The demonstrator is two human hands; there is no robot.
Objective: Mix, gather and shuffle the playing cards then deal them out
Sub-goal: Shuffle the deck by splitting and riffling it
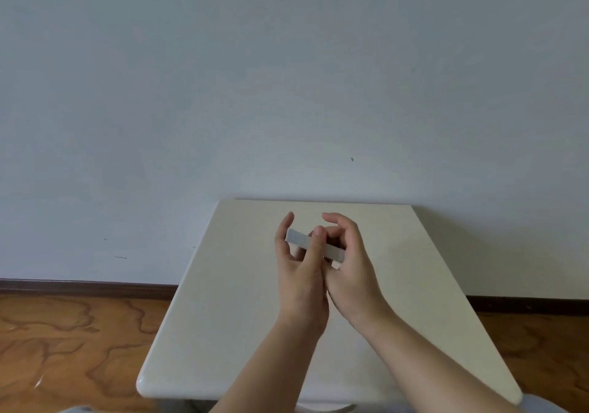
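A deck of playing cards (pixel 301 240) is held edge-on above the middle of a small cream table (pixel 229 301); only its pale grey long edge shows. My left hand (pixel 299 272) cradles the deck from below and the left, thumb pressed across its edge. My right hand (pixel 349 262) grips the deck's right end with curled fingers, and a small packet corner peeks out under that end. Both hands touch each other at the palms. No card lies on the tabletop.
The table stands against a plain pale wall (pixel 287 78). Wooden floor (pixel 63 342) and a dark baseboard (pixel 79 286) lie to the left and right of it. The table's rounded front-left corner (pixel 143 384) is close to me.
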